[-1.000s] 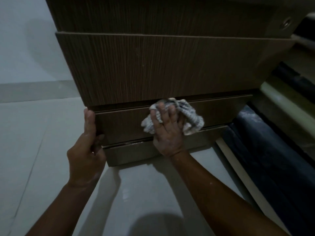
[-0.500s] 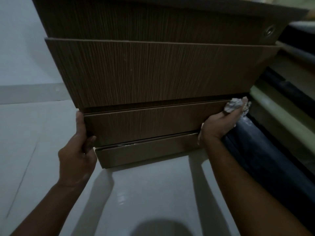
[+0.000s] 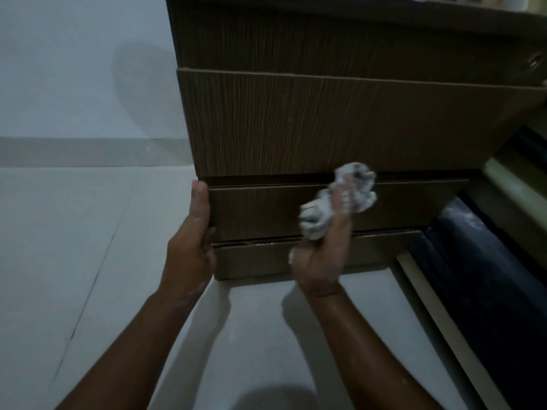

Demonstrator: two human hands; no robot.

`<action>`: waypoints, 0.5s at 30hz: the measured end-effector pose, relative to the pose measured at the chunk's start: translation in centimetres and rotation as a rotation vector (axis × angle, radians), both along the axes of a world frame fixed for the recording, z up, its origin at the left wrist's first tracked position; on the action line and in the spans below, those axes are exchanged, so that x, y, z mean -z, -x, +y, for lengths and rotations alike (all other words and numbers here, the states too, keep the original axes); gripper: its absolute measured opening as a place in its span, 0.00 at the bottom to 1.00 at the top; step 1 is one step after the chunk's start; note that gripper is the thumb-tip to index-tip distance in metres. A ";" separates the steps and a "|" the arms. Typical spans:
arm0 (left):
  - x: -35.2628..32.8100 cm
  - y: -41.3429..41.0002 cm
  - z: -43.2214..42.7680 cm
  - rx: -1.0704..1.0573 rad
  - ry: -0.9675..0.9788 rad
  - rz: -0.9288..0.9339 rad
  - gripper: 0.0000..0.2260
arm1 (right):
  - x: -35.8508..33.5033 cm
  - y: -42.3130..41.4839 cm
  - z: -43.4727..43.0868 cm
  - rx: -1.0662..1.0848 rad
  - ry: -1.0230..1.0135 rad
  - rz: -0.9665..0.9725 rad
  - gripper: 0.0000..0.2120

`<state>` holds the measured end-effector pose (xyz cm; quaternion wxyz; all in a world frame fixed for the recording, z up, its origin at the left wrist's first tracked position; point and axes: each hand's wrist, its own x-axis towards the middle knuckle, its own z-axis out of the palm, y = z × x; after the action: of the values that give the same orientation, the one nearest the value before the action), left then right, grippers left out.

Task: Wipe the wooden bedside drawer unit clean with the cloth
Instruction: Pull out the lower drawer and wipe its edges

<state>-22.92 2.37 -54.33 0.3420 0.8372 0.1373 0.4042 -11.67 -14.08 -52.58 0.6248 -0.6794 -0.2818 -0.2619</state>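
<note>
The wooden bedside drawer unit [image 3: 325,122] fills the upper middle of the head view, its brown grained fronts stepped one under another. My left hand [image 3: 189,247] grips the left edge of the lower drawer front, thumb up along the corner. My right hand [image 3: 322,255] holds a crumpled white cloth [image 3: 343,199] against the middle-right of that same lower drawer front, just under the gap below the big upper front. The cloth is blurred by motion.
Pale tiled floor [image 3: 74,261] spreads to the left and in front of the unit. A white wall [image 3: 74,69] with a grey skirting stands behind. A dark bed base [image 3: 488,276] and its pale frame rail run along the right, close to the unit.
My right hand swept the cloth from mid-drawer out to the right end, then back toward the middle. My left hand has kept its grip on the left edge. The view shifted left.
</note>
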 end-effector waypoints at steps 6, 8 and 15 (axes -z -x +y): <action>0.2 -0.1 0.5 0.100 -0.202 0.052 0.49 | 3.2 1.0 5.7 0.136 0.728 -0.465 0.36; 0.3 -0.2 0.5 0.095 -0.172 0.071 0.56 | 4.3 0.1 5.7 0.182 0.796 -0.557 0.34; 1.4 -0.2 0.9 0.034 -0.356 0.038 0.49 | 5.4 -3.1 3.5 0.292 0.808 -0.634 0.34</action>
<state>-22.69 3.29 -55.75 0.1923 0.8941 0.0559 0.4006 -8.58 -10.54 -57.97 0.1545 -0.7854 -0.4380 -0.4091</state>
